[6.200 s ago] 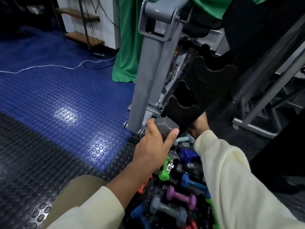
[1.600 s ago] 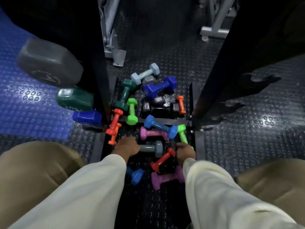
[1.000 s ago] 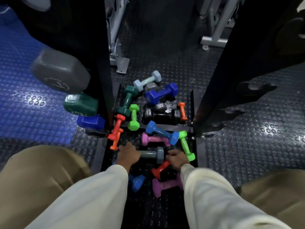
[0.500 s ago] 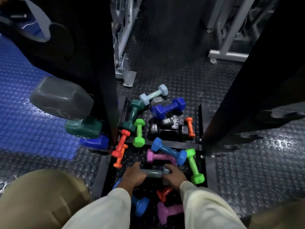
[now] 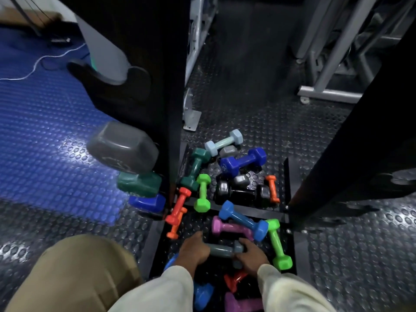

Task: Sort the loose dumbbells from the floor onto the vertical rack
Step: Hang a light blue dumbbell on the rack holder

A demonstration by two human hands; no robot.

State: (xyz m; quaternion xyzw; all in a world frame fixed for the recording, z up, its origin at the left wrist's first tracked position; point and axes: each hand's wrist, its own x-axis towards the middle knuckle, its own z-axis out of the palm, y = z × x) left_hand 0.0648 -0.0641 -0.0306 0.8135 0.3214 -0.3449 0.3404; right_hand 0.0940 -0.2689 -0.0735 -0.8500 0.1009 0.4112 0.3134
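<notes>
A grey dumbbell [image 5: 221,250] lies crosswise low in the view, at about 6 o'clock from the pile's middle, with one hand at each end. The left hand [image 5: 194,249] curls round its 9 o'clock end and the right hand [image 5: 252,252] wraps its 3 o'clock end, so the bar spans the gap between them. Just beyond it, toward 12 o'clock, a purple dumbbell [image 5: 229,228] lies under a blue dumbbell [image 5: 243,220], and a green dumbbell [image 5: 277,244] runs along the right hand's 3 o'clock side. Further toward 12 o'clock sit more loose weights on the black studded floor [image 5: 337,255]. The black rack upright [image 5: 162,75] rises at 11 o'clock, with a large grey dumbbell head [image 5: 122,147] over a dark green one [image 5: 139,184] and a blue one [image 5: 147,203] at its 9 o'clock side.
</notes>
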